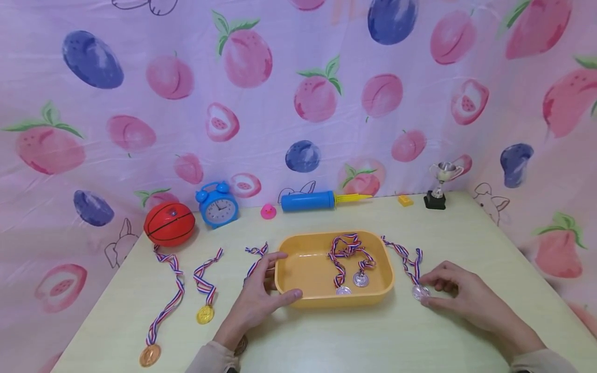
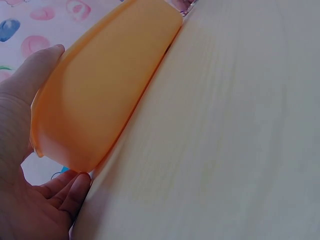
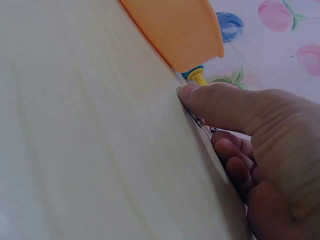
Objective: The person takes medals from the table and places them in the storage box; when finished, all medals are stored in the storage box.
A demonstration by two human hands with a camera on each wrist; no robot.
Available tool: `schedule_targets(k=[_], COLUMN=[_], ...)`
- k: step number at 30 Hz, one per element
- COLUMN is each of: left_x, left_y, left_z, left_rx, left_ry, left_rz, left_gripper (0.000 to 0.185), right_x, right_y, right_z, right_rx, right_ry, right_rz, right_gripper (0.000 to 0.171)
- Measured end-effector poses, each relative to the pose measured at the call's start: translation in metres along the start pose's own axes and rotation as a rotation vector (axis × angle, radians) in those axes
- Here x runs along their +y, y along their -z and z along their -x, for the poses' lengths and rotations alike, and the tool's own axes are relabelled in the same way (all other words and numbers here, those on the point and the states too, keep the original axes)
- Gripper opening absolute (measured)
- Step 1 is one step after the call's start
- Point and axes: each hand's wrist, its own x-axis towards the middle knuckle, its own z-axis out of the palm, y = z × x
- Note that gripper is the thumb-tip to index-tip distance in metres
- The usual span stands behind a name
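Observation:
A yellow tray [image 1: 326, 302] sits mid-table with two silver medals [image 1: 360, 280] on striped ribbons inside. My left hand [image 1: 286, 274] grips the tray's left end, with the thumb [image 2: 35, 70] along the near wall and the fingers over the far-left rim. My right hand [image 1: 423, 292] pinches a silver medal [image 1: 420, 291] on the table just right of the tray, and its ribbon [image 1: 406, 256] trails away toward the back. In the right wrist view the thumb [image 3: 220, 105] presses down at the table and hides the medal.
Left of the tray lie a bronze medal [image 1: 150, 355], a gold medal [image 1: 204, 314] and a third ribbon [image 1: 255, 256] running under my left hand. Along the back stand a basketball [image 1: 169, 224], blue alarm clock [image 1: 218, 205], pink duck [image 1: 268, 211], blue pump [image 1: 310, 201], yellow block [image 1: 405, 200] and small trophy [image 1: 440, 184].

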Motion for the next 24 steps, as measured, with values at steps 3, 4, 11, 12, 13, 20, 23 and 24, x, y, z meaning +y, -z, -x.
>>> schedule_targets(k=[3,4,11,12,13,20,23,24], left_x=[0.0001,0.0002,0.0009,0.0010,0.0010,0.0011,0.0012,0.0013], left_y=[0.0003,0.0003,0.0001,0.0001,0.0001,0.0003,0.0003,0.0003], left_z=[0.0001,0.0001,0.0002,0.0001,0.0001,0.0001,0.0001,0.0002], left_rx=[-0.001,-0.001,-0.002,-0.002,-0.002,0.002,0.000,0.000], left_ry=[0.000,-0.002,-0.008,-0.008,-0.008,-0.011,-0.010,-0.009], left_rz=[0.001,0.002,0.004,0.005,0.005,-0.002,-0.002,-0.002], left_gripper=[0.082,0.082,0.083,0.083,0.083,0.083,0.083,0.083], right_x=[0.0000,0.0000,0.0020,0.0020,0.0019,0.0012,0.0006,0.0002], right_y=[-0.0003,-0.0005,-0.0030,-0.0036,-0.0040,-0.0043,-0.0038,-0.0036], right_z=[0.0006,0.0006,-0.0019,-0.0020,-0.0020,-0.0006,0.0002,0.0005], right_rx=[0.010,0.015,0.042,0.046,0.047,0.093,0.121,0.127], right_ry=[0.038,0.045,0.006,-0.009,-0.025,-0.039,-0.019,-0.016], right_rz=[0.014,0.021,0.052,0.050,0.047,0.029,0.028,0.028], right_gripper=[0.034,0.034,0.037,0.037,0.038,0.040,0.038,0.037])
